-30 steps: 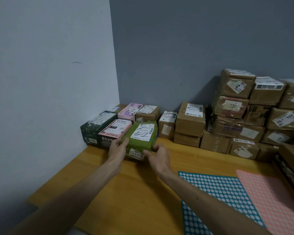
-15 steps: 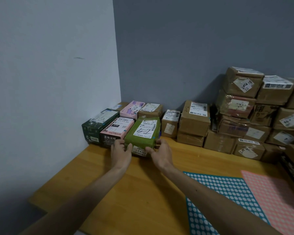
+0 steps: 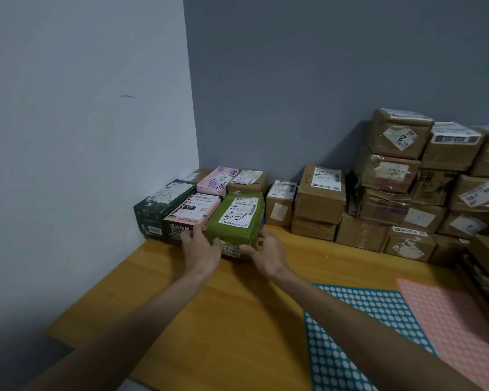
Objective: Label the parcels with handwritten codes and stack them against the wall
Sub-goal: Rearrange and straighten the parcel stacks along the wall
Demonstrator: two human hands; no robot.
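Green parcel: on top of another parcel at the front of the row near the corner; white label up, with a handwritten code in black marker.
Lower parcel: mostly hidden; only a front label with printed digits visible between the hands.
Left hand: at the near left corner of the green parcel, fingers curled against its front edge; grip closed on the green parcel.
Right hand: at the near right corner, fingers bent toward the front edge; grip closed on the green parcel from the opposite side.
Pink-topped box: just left of the green parcel, touching or nearly so; dark front face with white characters.
Dark green box: further left, against the pale side wall.
Brown cartons: stacked several high against the grey back wall, to the right; white labels, some with handwritten marks.
Desk: yellow wood, carrying all parcels.
Teal sticker sheet: flat on the desk at lower right, covered in white dots.
Pink sticker sheet: beside the teal sheet, to its right, edges overlapping or touching.
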